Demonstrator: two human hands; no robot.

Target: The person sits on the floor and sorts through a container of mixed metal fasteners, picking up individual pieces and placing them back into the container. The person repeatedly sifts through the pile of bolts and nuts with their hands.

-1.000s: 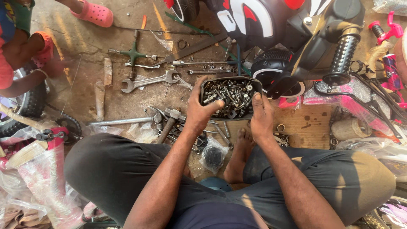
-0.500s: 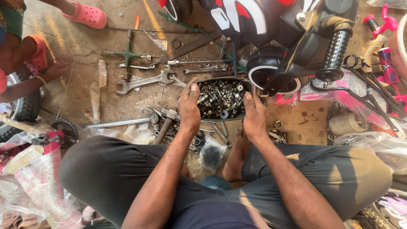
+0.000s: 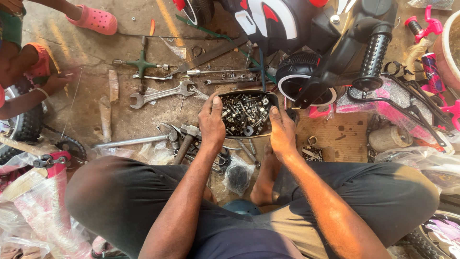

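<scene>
Bolt tray (image 3: 249, 135), between left hand (image 3: 212, 121), right hand (image 3: 282, 133)

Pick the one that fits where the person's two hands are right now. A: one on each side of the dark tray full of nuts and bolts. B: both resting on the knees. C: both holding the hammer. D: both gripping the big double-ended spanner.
A: the left hand and the right hand sit against opposite sides of the tray of nuts and bolts, while the spanner lies untouched on the ground.

clear plastic bags (image 3: 33, 211) lower left, small clear bag (image 3: 238, 175) between knees
</scene>
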